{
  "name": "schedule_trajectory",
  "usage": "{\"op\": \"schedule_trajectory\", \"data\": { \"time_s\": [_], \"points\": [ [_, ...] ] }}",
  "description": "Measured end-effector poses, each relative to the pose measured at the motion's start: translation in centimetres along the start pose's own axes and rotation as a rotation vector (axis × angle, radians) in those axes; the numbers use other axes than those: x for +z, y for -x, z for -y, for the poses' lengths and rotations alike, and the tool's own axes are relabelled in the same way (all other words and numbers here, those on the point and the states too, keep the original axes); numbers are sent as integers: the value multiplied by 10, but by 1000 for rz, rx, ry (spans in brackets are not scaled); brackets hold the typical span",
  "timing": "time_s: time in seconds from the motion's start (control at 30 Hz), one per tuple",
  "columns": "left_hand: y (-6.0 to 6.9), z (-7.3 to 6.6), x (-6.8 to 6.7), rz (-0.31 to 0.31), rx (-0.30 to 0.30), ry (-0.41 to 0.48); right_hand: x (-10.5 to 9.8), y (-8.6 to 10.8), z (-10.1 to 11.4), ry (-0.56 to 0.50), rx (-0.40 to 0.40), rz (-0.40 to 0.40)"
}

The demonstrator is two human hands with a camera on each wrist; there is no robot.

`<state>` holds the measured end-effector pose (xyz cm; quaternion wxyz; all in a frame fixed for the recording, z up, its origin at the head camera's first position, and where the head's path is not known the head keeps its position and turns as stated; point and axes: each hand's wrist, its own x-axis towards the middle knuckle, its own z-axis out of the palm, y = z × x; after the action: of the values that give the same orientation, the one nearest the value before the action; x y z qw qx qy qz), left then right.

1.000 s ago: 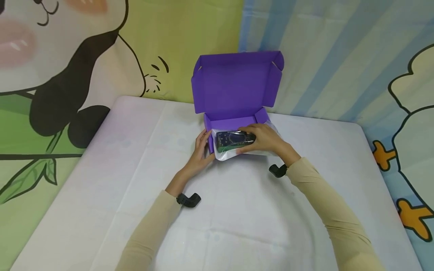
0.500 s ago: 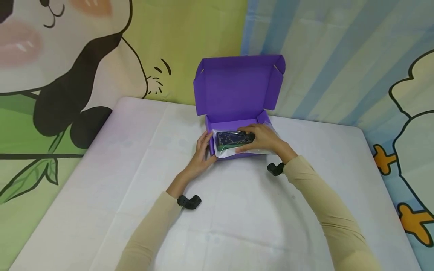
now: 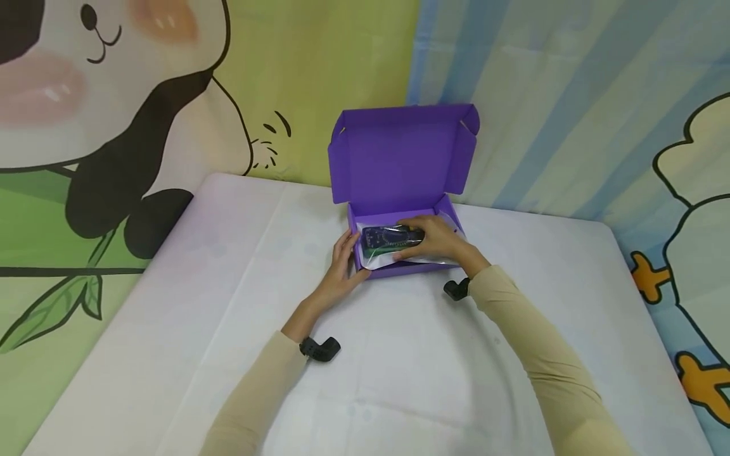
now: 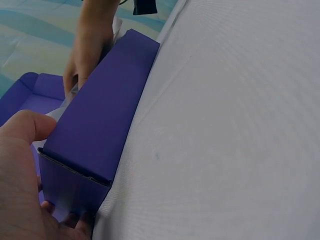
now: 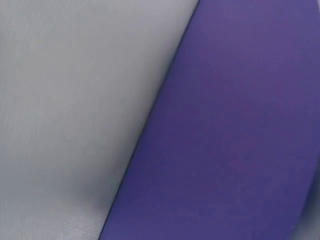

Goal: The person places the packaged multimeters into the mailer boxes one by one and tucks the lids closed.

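A purple cardboard box [image 3: 406,161] stands with its lid raised at the back of the table. Inside its tray lies what looks like a multimeter [image 3: 383,238], dark-faced with a ring of markings and a green edge, wrapped in a clear and white plastic bag [image 3: 375,260]. My right hand [image 3: 438,240] grips the multimeter's right end from above, thumb at the near side. At the box's left front corner my left hand [image 3: 335,282] holds on, its thumb bent at the front wall's top edge in the left wrist view. The right wrist view shows only the box's purple wall [image 5: 220,130] and white cloth.
A white cloth [image 3: 410,367] covers the table. Behind it hangs a printed curtain [image 3: 342,57] with cartoon figures, close to the raised lid. Black wrist cameras sit on both wrists.
My right hand has lowered the bagged multimeter further into the box, so more of the front wall shows. My left hand stays at the corner. The head view has tilted slightly.
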<state>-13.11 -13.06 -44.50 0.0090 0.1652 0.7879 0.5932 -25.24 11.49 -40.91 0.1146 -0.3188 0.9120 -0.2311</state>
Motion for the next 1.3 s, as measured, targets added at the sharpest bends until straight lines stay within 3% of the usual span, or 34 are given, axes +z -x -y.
{"op": "schedule_trajectory", "data": {
  "time_s": [0.2,0.37,0.6,0.87,1.1,1.3],
  "points": [
    [-3,29,4,-31,12,-19,4,-7,-4,-5,24,-4],
    [-5,39,6,-35,6,-25,3,-9,-5,11,64,7],
    [-5,39,6,-42,10,-26,5,-12,-6,17,57,-17],
    [-4,37,6,-33,4,-32,13,-13,-10,6,-25,-84],
    [-3,32,5,-27,-13,-51,16,-11,-12,-17,-43,-79],
    [-4,33,6,-38,-5,-37,18,-9,-11,49,-31,-64]
  ]
}}
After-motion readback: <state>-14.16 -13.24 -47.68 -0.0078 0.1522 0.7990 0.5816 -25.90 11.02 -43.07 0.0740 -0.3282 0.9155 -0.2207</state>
